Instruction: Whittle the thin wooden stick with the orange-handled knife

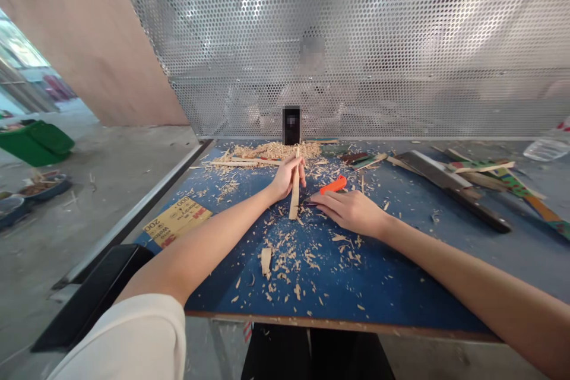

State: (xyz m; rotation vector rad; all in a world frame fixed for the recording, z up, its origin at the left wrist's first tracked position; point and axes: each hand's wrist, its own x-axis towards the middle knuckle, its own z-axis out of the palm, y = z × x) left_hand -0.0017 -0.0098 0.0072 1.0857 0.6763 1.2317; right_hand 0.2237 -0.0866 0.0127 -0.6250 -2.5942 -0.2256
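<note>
My left hand (286, 178) is closed around a pale wooden strip (294, 199), whose lower end points down toward me over the blue tabletop (392, 285). Just to its right, my right hand (350, 209) grips an orange utility knife (333, 184). The knife's blade end lies near the fingertips, apart from or barely beside the strip; I cannot tell which. Wood shavings (294, 255) are scattered under and in front of both hands. A short wood piece (266, 261) lies among them.
A cleaver (449, 187) rests at right beside painted wood strips (516, 181) and a clear plastic bottle (547, 145). Sandpaper (178, 221) lies at left. A black phone-like object (291, 124) stands by a shavings heap against the perforated metal panel (378, 53). A black armrest (95, 294) sits left.
</note>
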